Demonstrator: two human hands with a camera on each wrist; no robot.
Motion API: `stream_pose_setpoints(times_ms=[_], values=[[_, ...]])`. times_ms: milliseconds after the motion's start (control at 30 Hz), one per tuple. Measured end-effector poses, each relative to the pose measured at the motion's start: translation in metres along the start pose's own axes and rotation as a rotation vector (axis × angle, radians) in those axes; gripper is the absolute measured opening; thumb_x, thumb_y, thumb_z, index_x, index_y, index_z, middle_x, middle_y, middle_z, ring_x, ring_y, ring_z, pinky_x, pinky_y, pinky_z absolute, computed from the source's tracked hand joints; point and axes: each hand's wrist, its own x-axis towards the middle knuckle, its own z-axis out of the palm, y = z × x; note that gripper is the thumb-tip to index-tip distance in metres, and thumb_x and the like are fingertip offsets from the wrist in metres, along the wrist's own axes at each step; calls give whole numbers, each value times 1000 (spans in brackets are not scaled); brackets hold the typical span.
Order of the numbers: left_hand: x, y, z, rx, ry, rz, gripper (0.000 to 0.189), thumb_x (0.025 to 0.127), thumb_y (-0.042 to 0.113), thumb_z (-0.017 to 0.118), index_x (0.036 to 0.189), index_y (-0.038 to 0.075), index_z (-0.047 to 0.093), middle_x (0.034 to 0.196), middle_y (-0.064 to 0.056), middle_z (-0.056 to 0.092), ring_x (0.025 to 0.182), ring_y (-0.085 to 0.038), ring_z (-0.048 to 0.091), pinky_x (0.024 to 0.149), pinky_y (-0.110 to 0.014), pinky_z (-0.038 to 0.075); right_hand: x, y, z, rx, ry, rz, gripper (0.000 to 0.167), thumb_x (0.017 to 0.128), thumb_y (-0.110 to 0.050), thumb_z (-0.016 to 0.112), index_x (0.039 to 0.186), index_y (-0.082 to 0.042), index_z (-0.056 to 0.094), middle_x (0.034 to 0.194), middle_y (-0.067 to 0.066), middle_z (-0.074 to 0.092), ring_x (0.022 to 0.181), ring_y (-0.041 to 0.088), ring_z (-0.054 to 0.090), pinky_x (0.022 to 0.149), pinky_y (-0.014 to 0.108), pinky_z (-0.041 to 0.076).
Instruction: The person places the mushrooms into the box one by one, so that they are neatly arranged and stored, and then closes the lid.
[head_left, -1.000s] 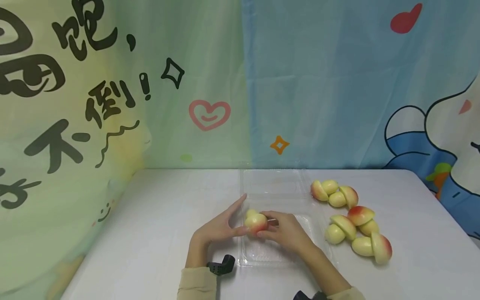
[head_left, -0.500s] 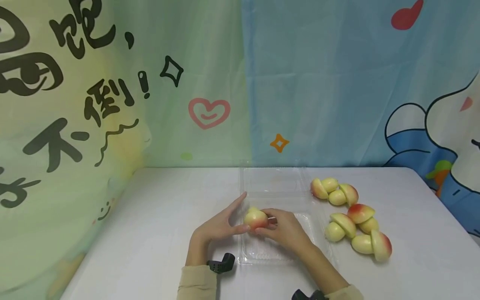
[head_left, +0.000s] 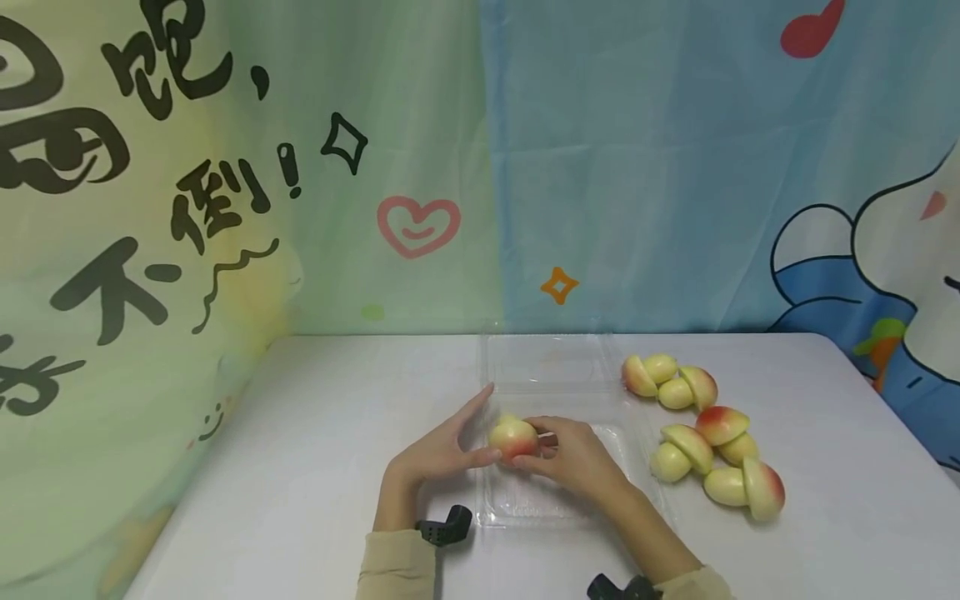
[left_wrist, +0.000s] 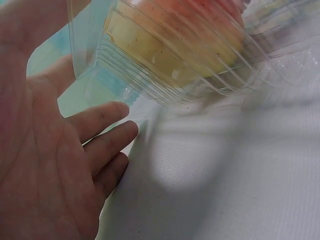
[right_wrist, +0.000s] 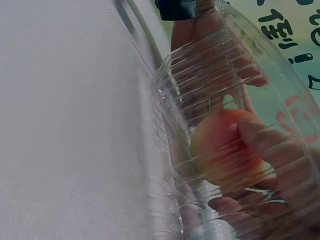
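My right hand [head_left: 573, 458] pinches a toy mushroom [head_left: 513, 439] between thumb and fingers, over the left part of a clear plastic box [head_left: 532, 504]. Its round cap is pale yellow with a red blush, and the pale stem points away. In the right wrist view the mushroom [right_wrist: 220, 147] shows through the ribbed clear wall. My left hand [head_left: 438, 454] stands at the box's left side, thumb and index finger spread, the thumb tip right by the cap. The left wrist view has the left hand's [left_wrist: 45, 145] fingers extended outside the ribbed wall [left_wrist: 145, 75].
Several more mushrooms lie on the white table right of the box: a pair [head_left: 667, 385] at the back, others [head_left: 720, 467] nearer. The clear lid [head_left: 547, 364] lies folded open behind the box. A printed curtain [head_left: 637, 167] hangs behind the table.
The mushroom has turned slightly in my right hand, its stem now further behind the cap. Both hands have stayed almost where they were.
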Motion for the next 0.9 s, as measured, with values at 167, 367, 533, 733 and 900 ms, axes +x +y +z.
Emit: stream_pose_setpoints(times_ms=[167, 367, 533, 733, 900], values=[[1, 2, 0, -1, 1, -3, 93, 81, 52, 68, 151, 39, 9, 160, 7, 12, 147, -21, 14, 118, -50, 21, 1, -1, -2, -4, -5, 32, 61, 71, -37, 82, 121, -8, 64, 116, 10, 68, 93, 21, 70, 78, 32, 58], [-1, 3, -1, -4, 2, 3, 92, 81, 52, 67, 151, 39, 9, 160, 7, 12, 147, -21, 14, 118, -49, 20, 0, -4, -2, -29, 16, 27, 67, 72, -42, 80, 124, -5, 61, 120, 12, 66, 97, 23, 69, 84, 36, 57], [-1, 1, -1, 6, -4, -5, 94, 81, 53, 68, 152, 39, 8, 160, 8, 12, 147, -19, 13, 119, -47, 19, -3, -10, -11, -43, 51, 9, 69, 74, -45, 77, 128, -6, 59, 123, 11, 64, 105, 26, 66, 87, 37, 56], [-1, 2, -1, 8, 1, 0, 94, 80, 53, 68, 152, 38, 9, 160, 7, 12, 147, -21, 13, 118, -50, 19, -8, -20, -35, -93, 100, -21, 66, 78, -42, 75, 132, -9, 56, 124, 12, 63, 108, 30, 63, 89, 41, 55], [1, 2, 0, 8, -5, 14, 93, 82, 48, 69, 153, 34, 10, 160, 8, 12, 148, -19, 11, 119, -48, 17, -18, -19, -65, -191, 180, -1, 71, 80, -52, 69, 136, -12, 53, 128, 12, 60, 106, 33, 64, 89, 47, 53]])
